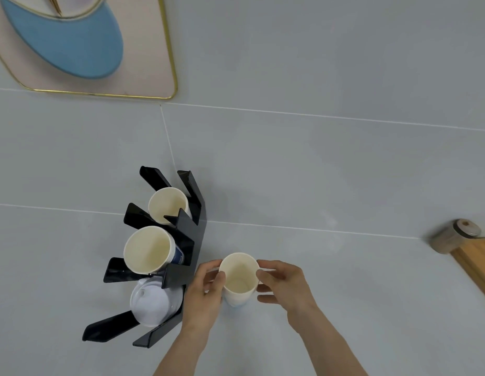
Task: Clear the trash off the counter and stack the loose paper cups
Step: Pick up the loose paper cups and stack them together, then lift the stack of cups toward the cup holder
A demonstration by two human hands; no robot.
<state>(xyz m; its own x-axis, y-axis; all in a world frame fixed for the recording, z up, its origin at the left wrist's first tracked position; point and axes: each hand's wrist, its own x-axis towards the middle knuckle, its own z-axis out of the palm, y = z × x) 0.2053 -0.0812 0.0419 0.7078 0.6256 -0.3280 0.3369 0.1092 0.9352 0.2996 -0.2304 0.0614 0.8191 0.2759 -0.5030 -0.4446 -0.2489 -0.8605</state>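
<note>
**A:** ok so what are we looking at? We've got a white paper cup (239,278) held up in front of the grey tiled wall (317,158), mouth open toward us, empty inside.

**B:** Yep, both hands on it. Our left hand (206,291) wraps the left side with the thumb up by the rim, our right hand (283,283) pinches the right side, fingers curled around it. So neither hand is spread wide, they're both closed on that cup.

**A:** And it's just right of the black cup rack (179,253). We see a small cup stack (168,204) in the top slot, a bigger cup stack (147,249) with a blue print in the middle one, and white lids (152,302) in the bottom one.

**B:** Can't tell if our cup is one cup or a few nested, honestly. Off to the right there's a wooden board (474,264) with a jar (453,237) just beside it.
</note>
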